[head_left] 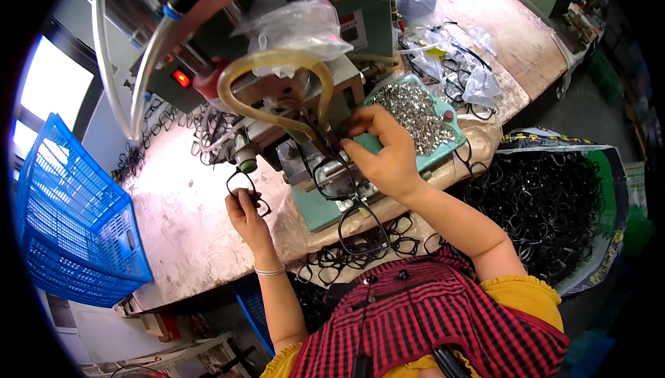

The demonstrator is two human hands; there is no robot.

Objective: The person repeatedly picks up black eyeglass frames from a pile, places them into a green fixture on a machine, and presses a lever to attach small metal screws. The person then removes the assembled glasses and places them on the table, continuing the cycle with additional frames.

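My left hand (pixel 248 224) pinches a black eyeglass frame (pixel 264 204) beside the machine, over the table's near part. Another black eyeglass frame (pixel 382 226) hangs at the machine's fixture, one rim up by the tooling and the other lower, over the table edge. Up at the tooling of the bench machine (pixel 334 77), my right hand (pixel 389 155) has its thumb and forefinger drawn together; what they hold, if anything, is too small to make out. Just right of that hand, a teal tray (pixel 454 136) holds a heap of small shiny metal parts.
A curved yellowish tube (pixel 232 80) arches before the machine. Many black frames fill a large sack (pixel 609 239) at the right and lie along the table (pixel 180 239). A blue plastic basket (pixel 80 232) stands left. Plastic bags (pixel 481 87) and frames lie behind the tray.
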